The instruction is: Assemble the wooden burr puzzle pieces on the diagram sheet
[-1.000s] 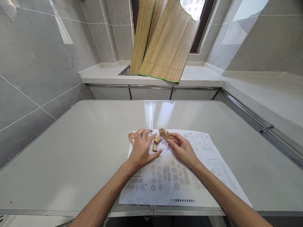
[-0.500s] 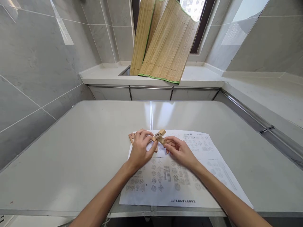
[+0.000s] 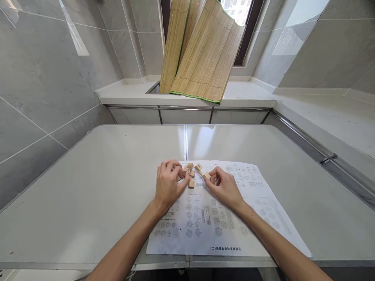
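My right hand [image 3: 224, 186] pinches one end of a notched wooden burr puzzle piece [image 3: 199, 168], which has a dark mark on its far end. A second wooden puzzle piece [image 3: 185, 171] is between the thumb and fingers of my left hand [image 3: 170, 182]; part of it is hidden behind the fingers. The two held pieces are apart. Beside my left thumb, more pale wood shows as a block end [image 3: 191, 184] over the printed sheet [image 3: 228, 234]. I cannot tell how these visible wooden parts connect.
Small line diagrams and text cover the sheet, which lies on a white table [image 3: 88, 203] with a seam down its middle. Behind the table runs a metal rail [image 3: 187, 107] below a white ledge [image 3: 117, 93]. A bamboo mat [image 3: 205, 58] leans at the window.
The two wooden pieces, crossed together before, are now separated. My right hand has shifted slightly right with its piece, and my left hand slightly left. More wooden parts now show between them.
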Tool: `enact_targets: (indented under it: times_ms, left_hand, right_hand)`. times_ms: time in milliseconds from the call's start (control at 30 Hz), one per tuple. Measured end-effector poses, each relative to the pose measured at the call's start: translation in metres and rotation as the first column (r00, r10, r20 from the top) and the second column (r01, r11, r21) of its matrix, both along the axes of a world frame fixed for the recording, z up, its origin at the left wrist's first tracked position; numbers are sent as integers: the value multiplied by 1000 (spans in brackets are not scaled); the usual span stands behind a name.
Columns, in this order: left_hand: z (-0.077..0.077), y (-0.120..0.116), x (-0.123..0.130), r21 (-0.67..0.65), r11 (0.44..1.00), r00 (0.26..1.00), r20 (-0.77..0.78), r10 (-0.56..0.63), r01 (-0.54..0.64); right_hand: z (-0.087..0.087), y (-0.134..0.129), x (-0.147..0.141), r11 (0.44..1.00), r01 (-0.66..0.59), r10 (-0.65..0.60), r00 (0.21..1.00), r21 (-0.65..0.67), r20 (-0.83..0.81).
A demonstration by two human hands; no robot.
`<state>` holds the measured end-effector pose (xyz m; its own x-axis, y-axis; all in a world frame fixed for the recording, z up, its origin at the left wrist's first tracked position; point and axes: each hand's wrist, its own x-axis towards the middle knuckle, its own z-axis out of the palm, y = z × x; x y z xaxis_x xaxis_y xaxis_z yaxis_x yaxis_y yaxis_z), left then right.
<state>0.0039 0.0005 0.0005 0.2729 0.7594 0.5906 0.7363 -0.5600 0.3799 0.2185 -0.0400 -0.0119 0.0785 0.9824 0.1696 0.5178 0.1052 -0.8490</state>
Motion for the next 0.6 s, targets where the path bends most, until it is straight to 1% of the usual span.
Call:
enact_targets:
  times_ms: [100, 233, 333, 467, 600]
  left_hand:
    - [1, 0, 0, 7, 1000, 1000, -5, 20, -20]
    - [2, 0, -1, 43, 999, 999, -47, 19, -17]
    - [3, 0, -2, 85, 996, 996, -94, 6, 2]
    - [4, 0, -3, 123, 991, 989, -142, -37, 55]
    - [3, -1, -4, 93, 990, 980, -179, -89, 107]
  right_hand:
    - [-1, -1, 0, 999, 35, -34, 994, -1, 105]
    - [-4, -3, -3, 999, 39, -39, 972, 8, 232]
    - [-6, -4, -5, 999, 23, -32, 960, 38, 277]
    - [-8, -5, -6, 997, 14, -37, 950, 76, 310]
    - [-8, -5, -6, 995, 9, -40, 943, 96, 332]
